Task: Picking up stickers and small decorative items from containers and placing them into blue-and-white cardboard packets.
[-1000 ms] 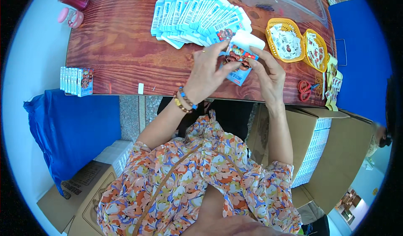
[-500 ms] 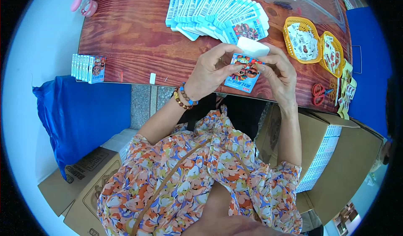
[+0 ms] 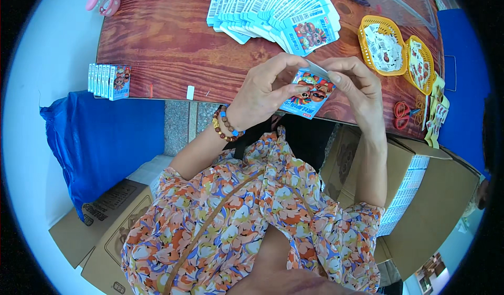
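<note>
fanned flat packs, yellow baskets, scissors

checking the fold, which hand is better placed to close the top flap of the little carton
Right, probably: the right hand already pinches the white flap at the small blue carton top, while the left hand grips its side.

glossy card packet – polished wood table
</note>
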A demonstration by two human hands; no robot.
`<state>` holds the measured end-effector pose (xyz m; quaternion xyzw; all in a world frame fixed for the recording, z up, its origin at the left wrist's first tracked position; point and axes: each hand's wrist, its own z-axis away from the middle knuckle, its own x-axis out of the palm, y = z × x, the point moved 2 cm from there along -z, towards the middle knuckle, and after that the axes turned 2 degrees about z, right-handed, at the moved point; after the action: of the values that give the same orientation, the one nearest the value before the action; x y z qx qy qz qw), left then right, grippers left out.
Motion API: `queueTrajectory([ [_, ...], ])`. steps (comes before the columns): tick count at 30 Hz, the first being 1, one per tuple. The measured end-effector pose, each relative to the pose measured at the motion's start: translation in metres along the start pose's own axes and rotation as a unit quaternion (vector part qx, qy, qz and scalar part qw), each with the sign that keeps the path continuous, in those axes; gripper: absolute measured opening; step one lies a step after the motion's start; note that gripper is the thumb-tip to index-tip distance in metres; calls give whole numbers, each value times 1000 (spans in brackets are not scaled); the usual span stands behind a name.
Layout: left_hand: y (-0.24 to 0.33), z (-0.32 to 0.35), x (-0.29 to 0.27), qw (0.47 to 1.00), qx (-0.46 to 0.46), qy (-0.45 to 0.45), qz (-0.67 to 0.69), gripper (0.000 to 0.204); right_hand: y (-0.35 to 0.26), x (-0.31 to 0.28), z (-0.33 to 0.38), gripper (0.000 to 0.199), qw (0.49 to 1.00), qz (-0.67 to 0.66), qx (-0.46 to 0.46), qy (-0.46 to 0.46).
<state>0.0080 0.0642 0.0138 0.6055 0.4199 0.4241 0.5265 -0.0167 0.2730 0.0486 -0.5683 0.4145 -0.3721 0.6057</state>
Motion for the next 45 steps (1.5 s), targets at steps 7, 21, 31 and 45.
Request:
queueTrajectory([
  [7,-3,3,-5,997,21,-16,-77,38,-4,1,2,27,996,42,73,-22],
  [21,0,8,1,999,-32,15,-7,55,-12,13,10,25,972,235,-9,-7],
  [31,-3,6,1,990,8,1,-140,44,-11,14,11,33,911,393,-117,-52],
  [45,-6,22,-24,995,18,44,-88,30,4,20,1,26,975,190,-91,-68],
])
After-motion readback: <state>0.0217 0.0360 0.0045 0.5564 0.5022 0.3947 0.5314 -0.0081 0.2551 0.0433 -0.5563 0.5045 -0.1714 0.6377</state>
